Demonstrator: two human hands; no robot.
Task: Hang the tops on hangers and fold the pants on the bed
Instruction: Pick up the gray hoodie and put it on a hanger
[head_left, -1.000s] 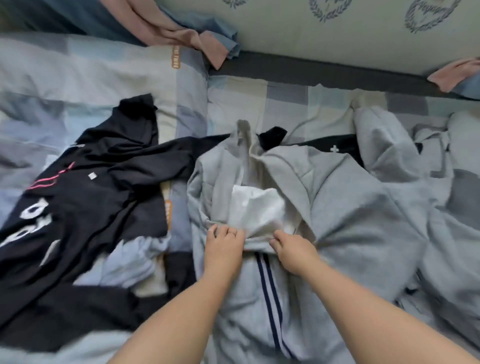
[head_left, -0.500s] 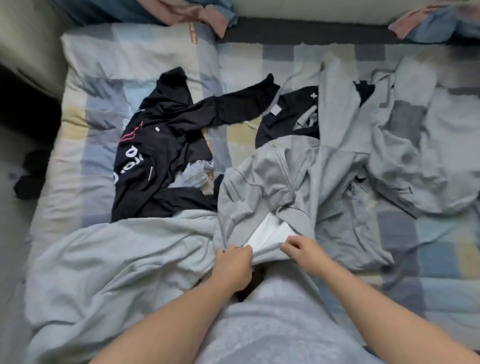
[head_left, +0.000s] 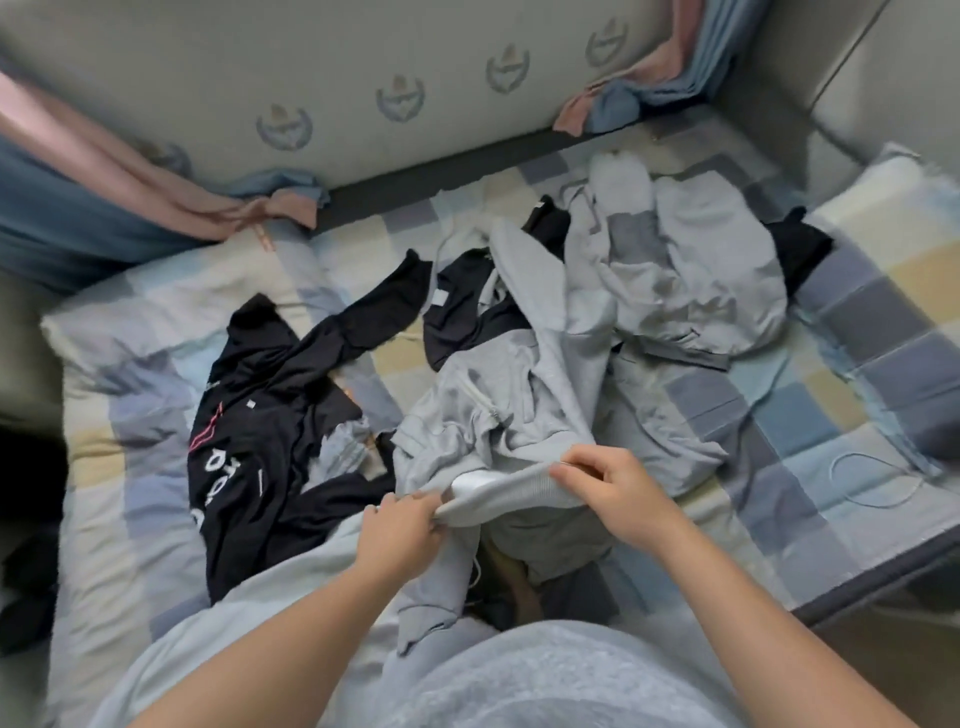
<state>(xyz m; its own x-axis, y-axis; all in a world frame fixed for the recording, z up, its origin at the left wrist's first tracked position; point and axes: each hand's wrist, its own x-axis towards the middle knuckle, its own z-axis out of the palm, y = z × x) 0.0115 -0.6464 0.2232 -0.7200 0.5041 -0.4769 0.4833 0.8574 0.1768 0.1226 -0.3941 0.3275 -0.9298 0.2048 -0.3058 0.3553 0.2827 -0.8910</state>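
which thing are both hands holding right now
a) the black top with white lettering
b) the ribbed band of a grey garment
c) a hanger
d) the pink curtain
B: the left hand and right hand each pinch an end of the ribbed band of the grey garment, stretched between them, while the black top lies untouched to the left.

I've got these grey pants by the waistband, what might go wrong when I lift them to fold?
The left hand and right hand pinch the waistband, but the grey pants lie tangled with the grey hoodie and over a black garment, so lifting may drag those along. The white pocket lining looks turned out, which could leave a lumpy fold.
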